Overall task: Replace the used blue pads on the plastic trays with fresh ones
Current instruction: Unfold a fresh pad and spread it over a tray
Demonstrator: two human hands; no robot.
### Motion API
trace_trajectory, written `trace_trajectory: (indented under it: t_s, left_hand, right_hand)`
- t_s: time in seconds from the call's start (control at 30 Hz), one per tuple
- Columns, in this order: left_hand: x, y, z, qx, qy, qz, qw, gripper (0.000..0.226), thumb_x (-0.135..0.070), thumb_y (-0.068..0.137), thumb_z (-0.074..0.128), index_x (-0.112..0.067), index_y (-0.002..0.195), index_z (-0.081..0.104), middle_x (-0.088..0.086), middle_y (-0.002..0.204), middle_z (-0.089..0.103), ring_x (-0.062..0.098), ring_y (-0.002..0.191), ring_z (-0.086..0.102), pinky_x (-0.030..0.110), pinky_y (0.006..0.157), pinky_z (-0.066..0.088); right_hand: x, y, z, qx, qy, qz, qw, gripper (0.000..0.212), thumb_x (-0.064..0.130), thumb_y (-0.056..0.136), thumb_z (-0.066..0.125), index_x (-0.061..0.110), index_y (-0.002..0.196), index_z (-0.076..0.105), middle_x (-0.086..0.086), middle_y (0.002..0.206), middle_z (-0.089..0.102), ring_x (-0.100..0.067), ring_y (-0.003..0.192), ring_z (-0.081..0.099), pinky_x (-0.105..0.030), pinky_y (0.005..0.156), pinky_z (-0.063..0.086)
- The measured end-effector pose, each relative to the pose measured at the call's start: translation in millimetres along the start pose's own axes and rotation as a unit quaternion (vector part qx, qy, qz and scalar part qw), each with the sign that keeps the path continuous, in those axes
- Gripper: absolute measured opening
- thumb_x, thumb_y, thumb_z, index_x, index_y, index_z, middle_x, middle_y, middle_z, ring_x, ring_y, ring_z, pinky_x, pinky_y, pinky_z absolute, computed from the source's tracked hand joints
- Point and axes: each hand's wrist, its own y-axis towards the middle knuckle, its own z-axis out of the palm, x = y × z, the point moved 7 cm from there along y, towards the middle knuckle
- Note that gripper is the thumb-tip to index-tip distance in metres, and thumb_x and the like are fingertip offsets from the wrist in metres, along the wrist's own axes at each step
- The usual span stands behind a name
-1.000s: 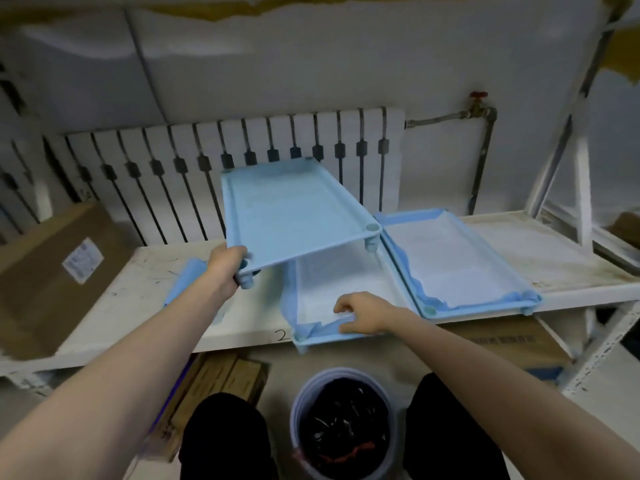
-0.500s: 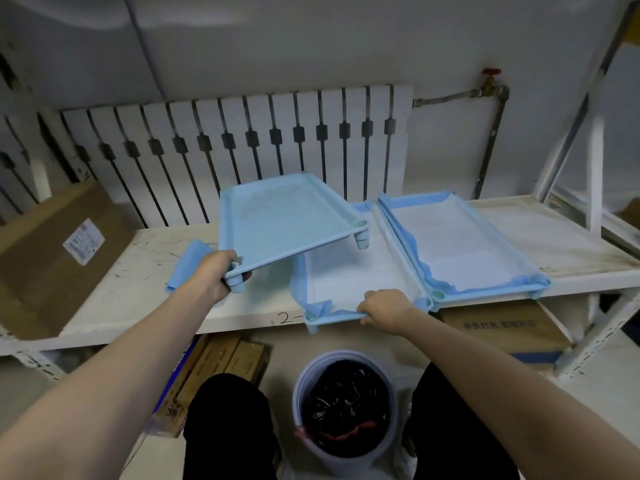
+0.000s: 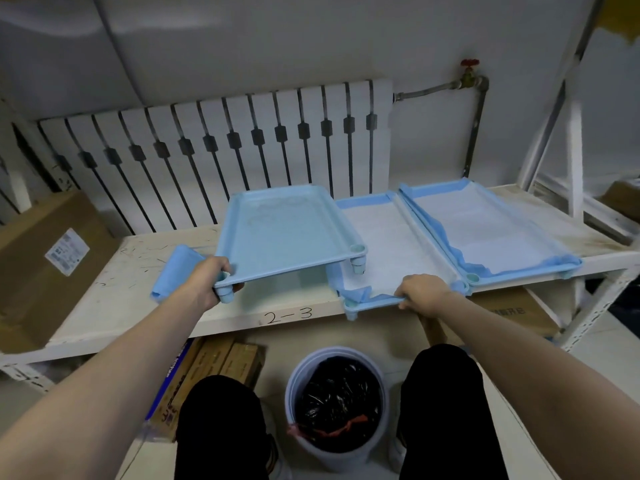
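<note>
**Blue pads and three trays on the shelf**

The blue pad lining the middle tray is partly hidden at 10 o'clock under the bare tray. The right hand pinches that pad's crumpled near hem against the tray rim. The left hand grips the bare tray's near-left corner, lifted and tilted off the shelf; its fingertips are out of sight beneath. Three shallow rectangular plastic trays with stubby round feet show. The third tray, at 2 o'clock, holds a second pad. A folded pad lies at 9 o'clock. A bucket with a black liner stands below, at 6 o'clock.
</note>
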Motion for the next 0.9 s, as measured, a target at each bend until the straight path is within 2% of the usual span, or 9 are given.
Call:
trace_trajectory:
  t_s: [0.1,0.27,0.37,0.47,0.6,0.67,0.8,0.9]
  left_hand:
    - [5.1,2.0,9.1,-0.004,0.010,-0.008,1.000,0.014,0.003,0.080,0.031,-0.008,0.083,0.040,0.009,0.069,0.046,0.017,0.035,0.056,0.010,0.038,0.029]
    - [10.9,6.7,28.2,0.004,0.037,-0.017,0.999,0.014,0.003,0.079,0.029,-0.008,0.080,0.037,0.008,0.065,0.042,0.017,0.033,0.053,0.009,0.040,0.024]
    - [13.3,12.3,33.4,0.003,0.043,-0.022,0.999,0.013,0.002,0.077,0.029,-0.009,0.081,0.035,0.007,0.066,0.041,0.017,0.032,0.052,0.008,0.040,0.024]
    - [16.1,17.9,38.5,0.001,0.052,-0.029,0.998,0.014,0.001,0.076,0.030,-0.009,0.082,0.035,0.007,0.067,0.041,0.018,0.033,0.052,0.009,0.042,0.024]
    - [19.0,19.8,39.5,0.004,0.059,-0.030,0.998,0.014,0.000,0.076,0.030,-0.011,0.081,0.035,0.006,0.066,0.040,0.017,0.034,0.051,0.013,0.045,0.020]
    - [22.0,21.3,39.4,0.000,0.063,-0.033,0.997,0.013,0.001,0.077,0.030,-0.011,0.081,0.036,0.007,0.066,0.041,0.018,0.035,0.053,0.013,0.045,0.020]
    - [30.1,26.6,33.5,-0.009,0.072,-0.046,0.996,0.015,0.001,0.074,0.033,-0.012,0.080,0.035,0.006,0.069,0.041,0.020,0.053,0.048,0.017,0.047,0.021]
    - [35.3,28.3,28.2,-0.016,0.070,-0.052,0.996,0.014,0.002,0.074,0.034,-0.012,0.078,0.036,0.006,0.070,0.040,0.020,0.052,0.047,0.020,0.050,0.021]
  right_hand:
    - [-29.5,-6.7,-1.2,0.003,0.003,0.040,0.999,0.026,0.033,0.091,0.057,0.023,0.114,0.064,-0.002,0.118,0.056,-0.021,0.109,0.054,-0.031,0.089,0.043]
    - [-64.8,-12.1,0.4,-0.008,-0.001,0.110,0.994,0.019,0.021,0.091,0.052,0.019,0.105,0.064,-0.003,0.114,0.058,-0.021,0.102,0.057,-0.029,0.081,0.044]
    - [-84.7,-15.2,3.7,0.002,-0.003,0.151,0.989,0.027,0.010,0.091,0.050,0.017,0.115,0.060,-0.004,0.120,0.056,-0.022,0.108,0.057,-0.030,0.086,0.046]
    - [-107.8,-19.2,8.9,0.003,-0.010,0.189,0.982,0.029,0.009,0.091,0.050,0.016,0.119,0.057,-0.005,0.123,0.055,-0.022,0.112,0.056,-0.035,0.097,0.044]
    - [-99.1,-14.4,3.8,0.023,-0.040,0.179,0.983,0.033,0.008,0.090,0.051,0.015,0.122,0.051,-0.005,0.124,0.055,-0.022,0.116,0.053,-0.038,0.103,0.034]
    - [-82.7,-6.7,-4.1,0.001,-0.018,0.159,0.987,0.035,0.010,0.088,0.050,0.018,0.122,0.050,-0.003,0.123,0.054,-0.022,0.116,0.052,-0.040,0.105,0.030]
    - [-44.8,10.3,-24.6,-0.091,0.117,0.137,0.979,0.034,0.014,0.091,0.044,0.017,0.124,0.052,-0.005,0.122,0.057,-0.025,0.107,0.056,-0.034,0.087,0.042]
    - [-22.5,16.7,-26.2,-0.095,0.159,0.134,0.974,0.026,0.025,0.097,0.036,0.009,0.106,0.055,-0.009,0.106,0.060,-0.025,0.088,0.054,-0.032,0.073,0.042]
